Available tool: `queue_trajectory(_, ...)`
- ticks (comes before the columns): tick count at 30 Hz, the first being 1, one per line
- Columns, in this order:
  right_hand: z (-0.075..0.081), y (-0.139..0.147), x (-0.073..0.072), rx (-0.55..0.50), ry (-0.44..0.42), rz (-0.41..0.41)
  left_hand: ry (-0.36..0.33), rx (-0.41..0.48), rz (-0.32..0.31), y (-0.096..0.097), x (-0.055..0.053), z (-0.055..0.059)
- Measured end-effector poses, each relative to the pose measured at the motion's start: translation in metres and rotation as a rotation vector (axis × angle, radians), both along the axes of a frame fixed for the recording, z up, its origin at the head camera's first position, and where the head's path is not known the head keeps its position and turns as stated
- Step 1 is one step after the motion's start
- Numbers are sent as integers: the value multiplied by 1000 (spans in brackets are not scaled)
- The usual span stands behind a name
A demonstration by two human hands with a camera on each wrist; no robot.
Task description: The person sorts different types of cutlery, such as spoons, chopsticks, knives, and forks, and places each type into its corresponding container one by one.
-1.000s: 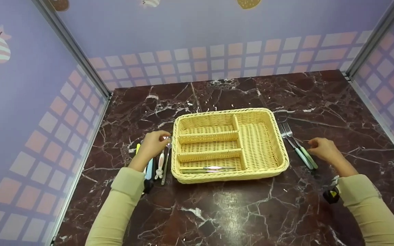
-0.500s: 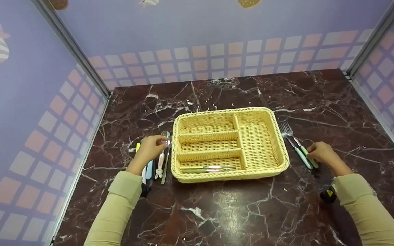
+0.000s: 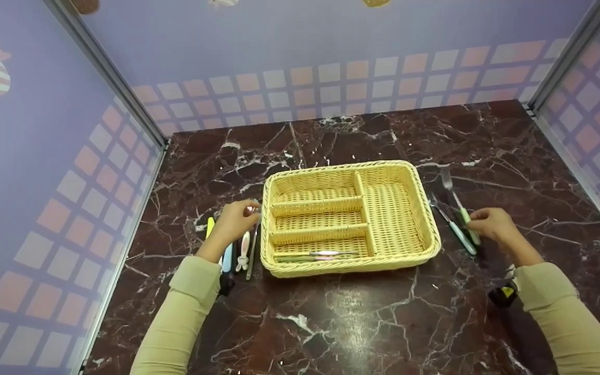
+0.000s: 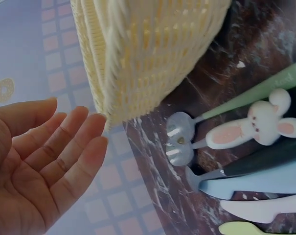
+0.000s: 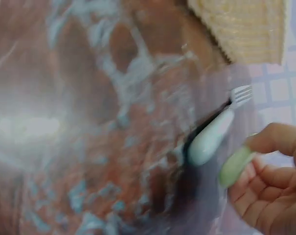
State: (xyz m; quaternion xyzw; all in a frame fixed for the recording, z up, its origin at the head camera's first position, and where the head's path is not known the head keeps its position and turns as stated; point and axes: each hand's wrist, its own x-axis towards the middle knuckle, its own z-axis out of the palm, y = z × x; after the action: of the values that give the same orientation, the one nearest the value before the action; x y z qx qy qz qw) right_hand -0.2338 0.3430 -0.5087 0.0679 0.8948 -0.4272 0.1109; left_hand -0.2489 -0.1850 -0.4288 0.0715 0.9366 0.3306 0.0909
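Worktop [image 3: 352,317]: spoons [image 4: 236,135], teal fork [image 3: 462,237] left out
Basket [image 3: 331,269]: cutlery [image 3: 326,257] in near-left slot [image 3: 349,246]
Left hand [image 3: 234,223]: empty, fingers loose
Right hand [image 3: 492,225]: pinches green fork [image 3: 463,212]

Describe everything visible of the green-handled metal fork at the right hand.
The green-handled metal fork has a silvery head and neck and a light-green handle, its material unclear. The bare right hand pinches that handle between thumb and fingers. Its tines point away from the person, right of the yellow woven basket. The teal-handled metal fork lies to its left. Whether it touches the dark marbled tabletop is unclear.
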Motion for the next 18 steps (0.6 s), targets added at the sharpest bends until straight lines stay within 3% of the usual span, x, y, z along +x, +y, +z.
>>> queue_trajectory(5, 35, -38, 3, -303, 199, -80, 41, 93, -31, 38, 0, 26)
queue_trajectory(8, 61, -75, 9, -457, 309, -89, 33, 239, -57, 74, 4, 46)
queue_trajectory(11, 80, -111, 17, -521, 394, -49, 20, 429, -78, 110, 10, 59)
queue_trajectory(14, 90, -142, 26, -505, 468, 10, 14, 560, -98, 142, 15, 61)
queue_trajectory(18, 92, -174, 33, -489, 557, 49, -23, 676, -115, 172, 21, 52)
